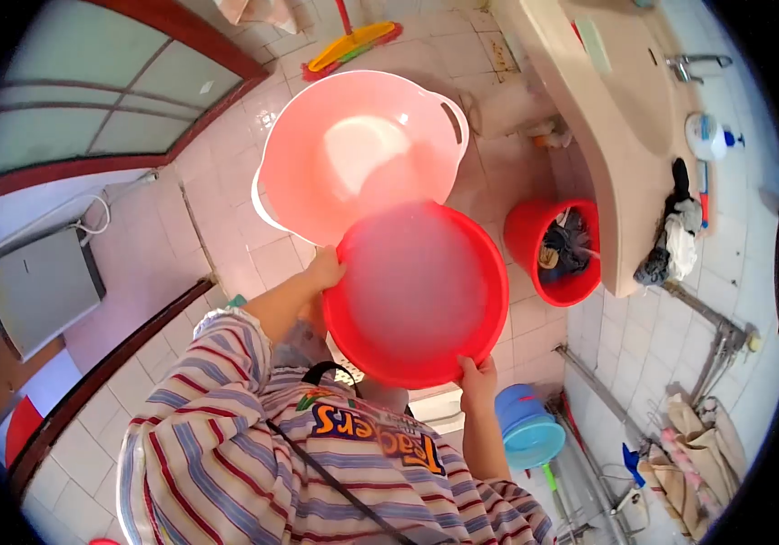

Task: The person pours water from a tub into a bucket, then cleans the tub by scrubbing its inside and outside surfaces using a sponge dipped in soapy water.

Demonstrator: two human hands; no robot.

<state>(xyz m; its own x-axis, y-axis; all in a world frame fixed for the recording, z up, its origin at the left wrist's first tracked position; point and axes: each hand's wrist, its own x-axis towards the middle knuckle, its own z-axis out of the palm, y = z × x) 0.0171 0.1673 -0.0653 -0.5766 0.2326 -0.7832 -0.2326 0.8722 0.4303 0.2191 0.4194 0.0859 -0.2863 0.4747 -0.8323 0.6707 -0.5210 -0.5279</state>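
Observation:
Both my hands hold a round red basin (pixel 417 295) with cloudy whitish water in it. My left hand (pixel 324 270) is closed on its left rim, and my right hand (pixel 478 381) grips the rim at the lower right. Just beyond, a larger pink tub (pixel 299 154) with white-edged handles stands on the tiled floor. The far edge of the red basin overlaps the near side of the tub in view, and I cannot tell whether they touch. The inside of the tub is partly lit by bright sunlight.
A red bucket (pixel 526 227) with dark cloths stands right, beside the beige sink counter (pixel 612 182). A yellow broom head (pixel 350 50) lies beyond the tub. Blue basins (pixel 533 442) sit at lower right. A dark red door frame (pixel 226 41) is at left.

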